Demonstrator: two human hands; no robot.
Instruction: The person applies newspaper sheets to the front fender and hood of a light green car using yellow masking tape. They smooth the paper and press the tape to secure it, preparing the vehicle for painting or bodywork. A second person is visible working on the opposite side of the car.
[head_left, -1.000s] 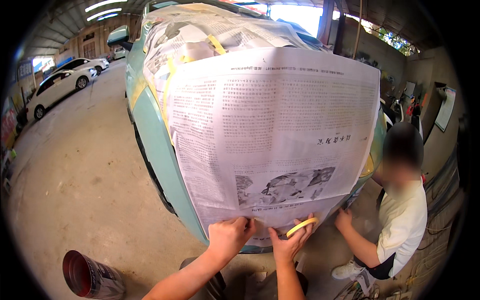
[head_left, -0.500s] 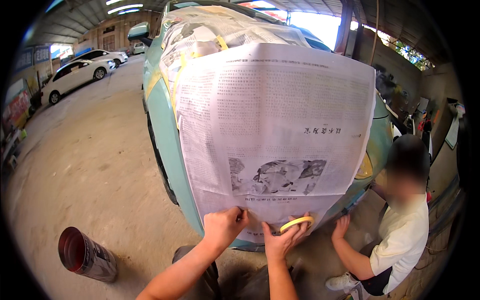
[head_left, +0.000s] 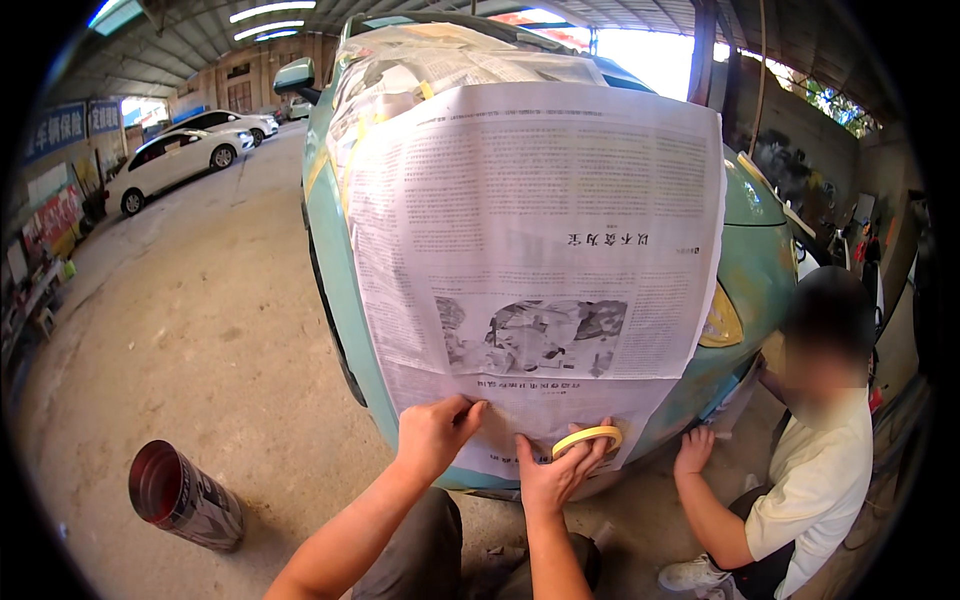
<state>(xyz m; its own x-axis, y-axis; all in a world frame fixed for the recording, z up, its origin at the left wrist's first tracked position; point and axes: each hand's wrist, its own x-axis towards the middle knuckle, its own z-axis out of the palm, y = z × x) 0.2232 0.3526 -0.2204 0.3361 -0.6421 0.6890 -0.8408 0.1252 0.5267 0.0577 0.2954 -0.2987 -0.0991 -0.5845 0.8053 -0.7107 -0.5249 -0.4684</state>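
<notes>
A large newspaper sheet [head_left: 540, 260] hangs over the front of a pale green car [head_left: 750, 200], its printing upside down to me. My left hand [head_left: 432, 438] is closed, thumb and fingers together, against the lower part of the sheet. Whatever lies between those fingertips is too small to make out. Lower on the paper and to the right, my right hand [head_left: 558, 480] has a roll of yellow masking tape [head_left: 570, 440] looped over its fingers. Its thumb points up and the fingertips rest on the sheet.
At the right a co-worker [head_left: 815, 450] crouches, one hand by the car's lower bumper. A dark metal can [head_left: 185, 500] stands on the floor at left. More newspaper [head_left: 440, 65] and tape cover the hood. White cars [head_left: 185, 155] are parked farther back.
The view has shifted slightly, so the car, sheet and can appear moved. Both hands keep nearly the same pose on the paper, and the tape roll stays on my right hand.
</notes>
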